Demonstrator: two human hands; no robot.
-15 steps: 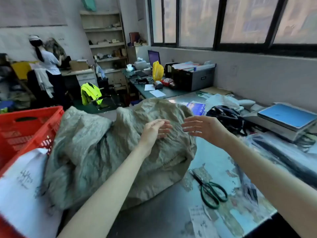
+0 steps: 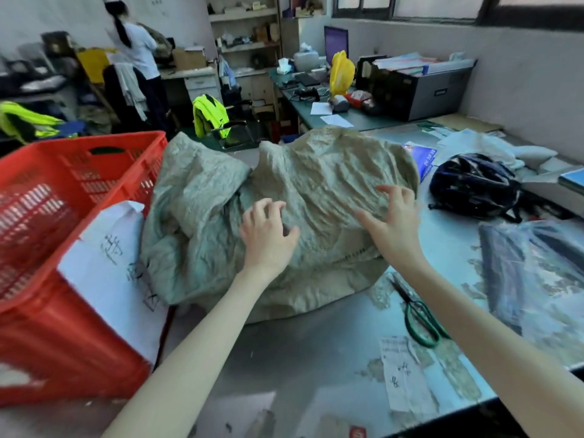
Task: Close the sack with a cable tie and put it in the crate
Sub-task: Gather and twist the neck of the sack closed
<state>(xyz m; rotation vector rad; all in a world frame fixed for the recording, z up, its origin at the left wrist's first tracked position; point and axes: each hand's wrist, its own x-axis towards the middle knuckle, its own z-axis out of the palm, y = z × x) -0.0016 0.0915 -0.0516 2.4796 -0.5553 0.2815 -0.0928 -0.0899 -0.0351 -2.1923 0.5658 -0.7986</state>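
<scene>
A big crumpled grey-beige sack [image 2: 322, 178] lies on the table, its loose left part leaning toward the red plastic crate [image 2: 72, 184]. My left hand [image 2: 267, 235] hovers over the sack's middle with fingers spread and curled, holding nothing. Over the sack's right side is my right hand [image 2: 393, 219], fingers apart, fingertips touching the fabric. No cable tie is visible.
White paper sheet [image 2: 117, 267] hangs on the crate's near side. Green-handled scissors [image 2: 417, 314] lie on the table to the right, near a paper slip [image 2: 404, 374]. A dark helmet [image 2: 474, 184] and plastic-wrapped items [image 2: 534, 273] sit further right. A person [image 2: 136, 58] stands far back left.
My view has tilted down and shifted closer. Both hands have dropped lower onto the sack and spread further apart, fingers more splayed.
</scene>
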